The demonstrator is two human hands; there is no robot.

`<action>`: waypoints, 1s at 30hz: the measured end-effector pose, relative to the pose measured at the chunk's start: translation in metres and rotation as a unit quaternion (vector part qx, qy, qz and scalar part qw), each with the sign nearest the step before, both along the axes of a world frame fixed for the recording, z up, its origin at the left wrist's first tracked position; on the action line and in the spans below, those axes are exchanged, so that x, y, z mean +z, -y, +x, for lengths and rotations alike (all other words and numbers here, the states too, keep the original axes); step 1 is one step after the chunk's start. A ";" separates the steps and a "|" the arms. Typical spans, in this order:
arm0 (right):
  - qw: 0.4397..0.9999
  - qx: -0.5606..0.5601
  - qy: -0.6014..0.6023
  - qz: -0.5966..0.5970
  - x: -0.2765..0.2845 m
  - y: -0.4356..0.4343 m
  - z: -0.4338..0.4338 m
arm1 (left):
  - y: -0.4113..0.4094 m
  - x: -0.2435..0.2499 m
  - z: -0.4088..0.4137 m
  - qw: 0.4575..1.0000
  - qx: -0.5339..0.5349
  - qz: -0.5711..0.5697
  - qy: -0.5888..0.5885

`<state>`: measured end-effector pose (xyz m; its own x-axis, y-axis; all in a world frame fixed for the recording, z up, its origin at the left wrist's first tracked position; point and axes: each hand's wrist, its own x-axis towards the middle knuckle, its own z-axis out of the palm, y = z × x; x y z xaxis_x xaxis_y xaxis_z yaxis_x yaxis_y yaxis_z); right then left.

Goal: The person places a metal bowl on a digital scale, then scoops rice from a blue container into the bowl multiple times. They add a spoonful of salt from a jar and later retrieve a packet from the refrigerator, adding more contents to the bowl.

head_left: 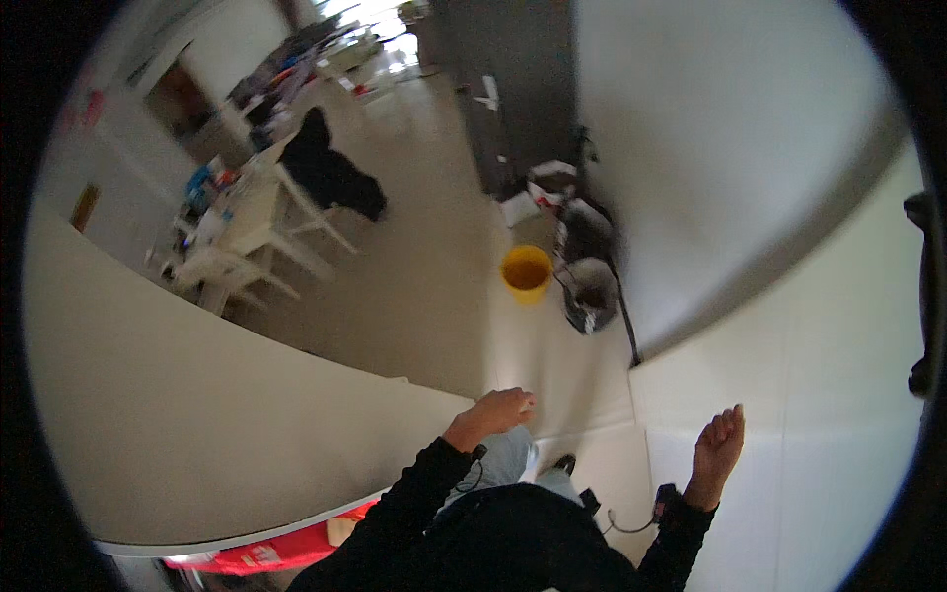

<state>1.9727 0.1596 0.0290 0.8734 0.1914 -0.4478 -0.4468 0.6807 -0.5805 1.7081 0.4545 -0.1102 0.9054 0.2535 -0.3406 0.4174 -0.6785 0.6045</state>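
My left hand [494,416] hangs in front of my body beside the edge of a white wall panel [244,414], its fingers loosely curled and nothing visible in them. Off to the right, my right hand [718,445] is curled into a loose fist in front of a white surface [784,473], also with no object showing. Both wrists carry small dark devices with cables. On the floor ahead stands a yellow bucket [527,274], beyond the reach of either hand. One dark shoe [565,464] shows below me.
Several bags [586,229] lean along the wall right of the bucket, near a dark door [510,89]. Farther left stand a cluttered white table [255,211] and chairs, with a black garment [329,170] draped over one. Red fabric [274,551] lies behind the left panel.
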 end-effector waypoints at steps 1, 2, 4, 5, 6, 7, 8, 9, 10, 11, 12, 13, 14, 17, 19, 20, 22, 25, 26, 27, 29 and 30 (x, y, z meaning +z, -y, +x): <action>0.999 0.035 -0.002 0.009 -0.005 -0.025 0.021 | -0.017 0.002 0.012 1.000 -0.008 -0.002 -0.018; 0.997 0.070 -0.007 0.024 -0.015 -0.047 0.029 | -0.035 0.008 0.015 0.999 -0.015 0.000 -0.040; 0.980 0.163 0.079 0.083 -0.042 -0.087 0.040 | -0.081 0.010 0.023 0.999 -0.005 -0.002 -0.037; 0.953 0.229 0.136 0.147 -0.069 -0.099 0.058 | -0.105 0.007 0.024 1.000 0.016 -0.007 -0.013; 0.914 0.291 0.195 0.204 -0.096 -0.110 0.076 | -0.131 0.006 0.041 0.999 0.026 -0.014 -0.017; 0.923 0.279 0.173 0.199 -0.102 -0.140 0.097 | -0.155 0.004 0.058 0.999 0.033 -0.026 -0.019; 0.932 0.266 0.151 0.192 -0.109 -0.169 0.119 | -0.179 -0.009 0.083 0.999 0.040 -0.015 -0.003; 0.978 0.162 0.083 0.107 -0.087 -0.211 0.111 | -0.214 -0.020 0.102 0.999 0.044 -0.004 0.015; 0.992 0.100 0.034 0.063 -0.069 -0.248 0.102 | -0.245 -0.021 0.110 0.999 0.041 0.007 0.028; 0.999 0.050 -0.017 0.014 -0.057 -0.283 0.100 | -0.270 -0.016 0.111 0.997 0.059 0.003 0.041; 0.995 0.093 -0.014 0.035 -0.049 -0.323 0.105 | -0.304 -0.004 0.113 0.996 0.075 0.008 0.053; 0.991 0.125 -0.014 0.054 -0.042 -0.354 0.108 | -0.334 0.019 0.117 0.993 0.095 0.003 0.064; 0.986 0.151 -0.014 0.066 -0.033 -0.379 0.111 | -0.366 0.043 0.122 0.991 0.113 -0.003 0.078; 0.962 0.232 -0.073 0.123 -0.014 -0.447 0.119 | -0.426 -0.012 0.115 0.978 0.176 0.007 0.113; 0.964 0.253 0.003 0.078 -0.014 -0.502 0.133 | -0.472 -0.023 0.109 0.966 0.200 0.014 0.166; 0.970 0.241 0.033 0.026 -0.017 -0.529 0.143 | -0.489 -0.008 0.108 0.973 0.199 -0.012 0.119; 0.972 0.234 -0.004 0.020 -0.030 -0.580 0.162 | -0.526 0.032 0.093 0.972 0.206 -0.082 0.076; 0.952 0.292 0.091 0.000 -0.078 -0.683 0.195 | -0.593 -0.011 0.059 0.949 0.277 -0.070 0.131; 0.956 0.284 -0.013 0.077 -0.062 -0.731 0.171 | -0.608 -0.052 0.039 0.933 0.319 -0.052 0.162; 0.955 0.274 0.100 -0.049 -0.034 -0.783 0.127 | -0.626 -0.099 0.017 0.932 0.317 -0.040 0.170; 0.931 0.359 0.019 0.062 -0.049 -0.859 0.143 | -0.672 -0.156 -0.018 0.931 0.306 0.000 0.198; 0.928 0.363 -0.001 0.078 -0.050 -0.893 0.154 | -0.699 -0.136 -0.015 0.948 0.289 0.013 0.134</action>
<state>2.1272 1.0526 -0.0210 0.4876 0.7926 -0.3661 -0.8217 0.2749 -0.4992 1.6929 1.1539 -0.2466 0.6655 0.7391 -0.1046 0.5577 -0.3992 0.7278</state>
